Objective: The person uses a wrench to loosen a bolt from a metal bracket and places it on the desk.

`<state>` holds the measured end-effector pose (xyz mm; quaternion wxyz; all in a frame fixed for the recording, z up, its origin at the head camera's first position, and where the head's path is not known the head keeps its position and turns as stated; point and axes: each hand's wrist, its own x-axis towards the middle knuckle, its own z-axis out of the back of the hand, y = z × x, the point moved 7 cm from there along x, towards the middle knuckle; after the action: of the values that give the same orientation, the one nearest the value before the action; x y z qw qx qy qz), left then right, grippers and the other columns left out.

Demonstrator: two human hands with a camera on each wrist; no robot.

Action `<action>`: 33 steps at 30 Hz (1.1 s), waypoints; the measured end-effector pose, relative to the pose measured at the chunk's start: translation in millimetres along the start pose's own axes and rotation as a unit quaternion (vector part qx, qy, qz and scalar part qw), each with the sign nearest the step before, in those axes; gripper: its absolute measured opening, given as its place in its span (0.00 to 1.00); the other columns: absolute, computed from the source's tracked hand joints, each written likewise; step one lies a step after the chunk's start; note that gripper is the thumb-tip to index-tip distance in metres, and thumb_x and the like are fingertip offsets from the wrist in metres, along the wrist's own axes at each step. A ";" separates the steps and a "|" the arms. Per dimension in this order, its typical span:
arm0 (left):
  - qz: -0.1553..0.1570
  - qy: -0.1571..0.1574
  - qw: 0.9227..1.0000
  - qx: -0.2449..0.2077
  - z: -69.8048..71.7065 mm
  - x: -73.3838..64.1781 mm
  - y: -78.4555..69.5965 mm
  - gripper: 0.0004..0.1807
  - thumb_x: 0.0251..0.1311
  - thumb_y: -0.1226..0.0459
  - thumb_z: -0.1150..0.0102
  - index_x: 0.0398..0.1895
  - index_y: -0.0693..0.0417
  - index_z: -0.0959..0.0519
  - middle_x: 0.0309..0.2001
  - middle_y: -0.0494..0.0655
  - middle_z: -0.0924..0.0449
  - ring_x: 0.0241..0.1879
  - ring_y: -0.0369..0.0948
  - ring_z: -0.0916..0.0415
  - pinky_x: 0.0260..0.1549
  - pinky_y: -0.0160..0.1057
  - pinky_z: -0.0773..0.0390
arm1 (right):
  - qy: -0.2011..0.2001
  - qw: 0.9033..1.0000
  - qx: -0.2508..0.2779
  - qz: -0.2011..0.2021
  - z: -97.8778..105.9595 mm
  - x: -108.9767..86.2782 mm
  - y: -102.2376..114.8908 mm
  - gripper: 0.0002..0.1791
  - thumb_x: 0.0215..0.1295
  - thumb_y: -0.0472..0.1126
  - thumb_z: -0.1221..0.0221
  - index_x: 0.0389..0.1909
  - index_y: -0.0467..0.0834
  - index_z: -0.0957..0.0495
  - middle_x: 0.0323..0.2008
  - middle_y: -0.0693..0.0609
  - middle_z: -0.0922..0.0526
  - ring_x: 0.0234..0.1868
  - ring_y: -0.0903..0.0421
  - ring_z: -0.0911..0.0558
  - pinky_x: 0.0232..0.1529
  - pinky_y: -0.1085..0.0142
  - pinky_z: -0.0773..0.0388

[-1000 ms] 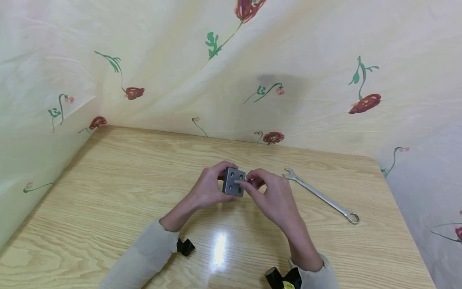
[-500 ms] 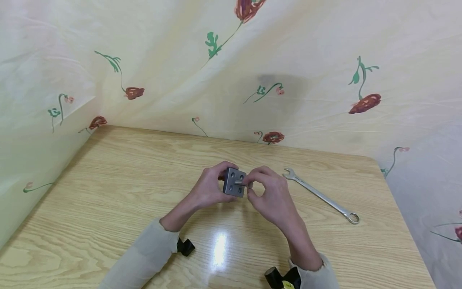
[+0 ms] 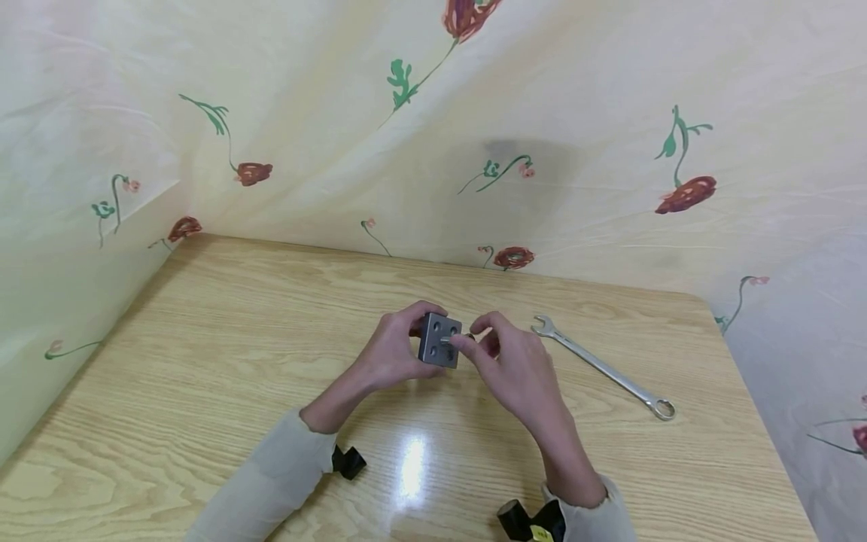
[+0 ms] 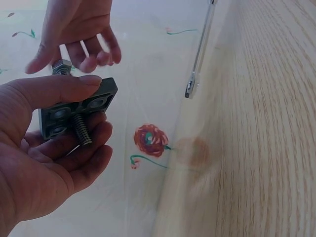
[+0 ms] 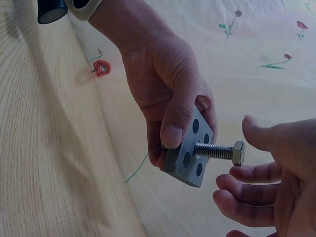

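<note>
My left hand [image 3: 393, 355] grips a small dark grey square metal plate [image 5: 183, 173] by its edges, thumb on one side and fingers on the other. The plate has several round holes. A hex bolt [image 5: 215, 151] runs through its middle, head end toward my right hand [image 5: 289, 182]. In the left wrist view the threaded end [image 4: 81, 132] sticks out of the plate's other face. My right thumb and fingers stand around the bolt head [image 5: 239, 153], with a gap showing between them and it in the right wrist view.
A combination wrench [image 3: 599, 365] lies slantwise on the wooden table [image 3: 203, 391], right of my hands. Flower-printed cloth [image 3: 325, 150] hangs behind and at the sides of the table. Black cameras [image 3: 348, 463] sit at both wrists.
My right fingers and thumb have shifted about the bolt head and now stand apart from it. My left hand, the plate and the wrench have stayed in place.
</note>
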<state>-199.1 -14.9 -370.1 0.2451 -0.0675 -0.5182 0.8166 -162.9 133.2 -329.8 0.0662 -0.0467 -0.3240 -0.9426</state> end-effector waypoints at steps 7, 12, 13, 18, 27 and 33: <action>-0.007 -0.003 1.000 0.008 -0.1 -0.1 -1.6 0.38 0.37 0.72 0.23 0.57 0.60 0.28 0.47 0.55 0.16 0.45 0.49 0.17 0.50 0.49 0.20 | -0.004 1.000 -0.001 0.000 -0.1 0.0 0.6 0.15 0.63 0.54 0.39 0.32 0.45 0.19 0.19 0.54 0.21 0.18 0.61 0.29 0.20 0.69 0.34; -0.005 -0.002 1.000 0.007 -0.4 0.3 -0.5 0.38 0.37 0.72 0.23 0.57 0.59 0.28 0.48 0.55 0.16 0.46 0.49 0.17 0.50 0.48 0.20 | -0.018 0.999 0.010 0.047 2.3 -0.8 7.6 0.11 0.61 0.48 0.36 0.36 0.45 0.17 0.25 0.54 0.16 0.26 0.62 0.23 0.25 0.71 0.31; -0.003 -0.001 1.000 0.005 -0.3 0.4 -0.4 0.38 0.37 0.72 0.23 0.57 0.58 0.28 0.48 0.56 0.16 0.46 0.49 0.17 0.50 0.48 0.20 | -0.022 0.998 0.009 0.060 3.1 -1.1 9.2 0.11 0.60 0.47 0.35 0.38 0.44 0.17 0.26 0.54 0.16 0.27 0.62 0.22 0.27 0.71 0.31; 0.003 -0.002 1.000 -0.001 1.1 0.3 0.1 0.39 0.36 0.72 0.23 0.58 0.59 0.28 0.48 0.56 0.16 0.46 0.49 0.17 0.51 0.49 0.20 | -0.032 0.994 0.013 0.107 4.9 -3.3 14.7 0.11 0.56 0.41 0.32 0.40 0.45 0.16 0.33 0.52 0.15 0.35 0.58 0.20 0.36 0.65 0.27; 0.000 -0.001 1.000 -0.006 0.3 -0.1 -1.8 0.37 0.37 0.73 0.24 0.56 0.58 0.27 0.48 0.56 0.16 0.46 0.50 0.17 0.50 0.49 0.20 | -0.058 0.985 0.028 0.162 6.6 -5.8 18.9 0.12 0.47 0.26 0.33 0.31 0.44 0.15 0.34 0.51 0.18 0.35 0.58 0.21 0.34 0.67 0.26; 0.002 -0.004 1.000 -0.004 0.6 -0.2 -1.0 0.38 0.37 0.72 0.24 0.57 0.60 0.28 0.48 0.57 0.16 0.47 0.51 0.17 0.51 0.50 0.20 | -0.032 0.993 0.025 0.111 5.1 -3.0 14.4 0.23 0.54 0.42 0.30 0.52 0.43 0.22 0.41 0.49 0.18 0.41 0.55 0.20 0.40 0.63 0.26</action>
<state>-198.8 -15.1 -369.0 0.2407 -0.0666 -0.5226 0.8152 -157.5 125.3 -317.4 0.1615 -0.1111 -0.3424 -0.9189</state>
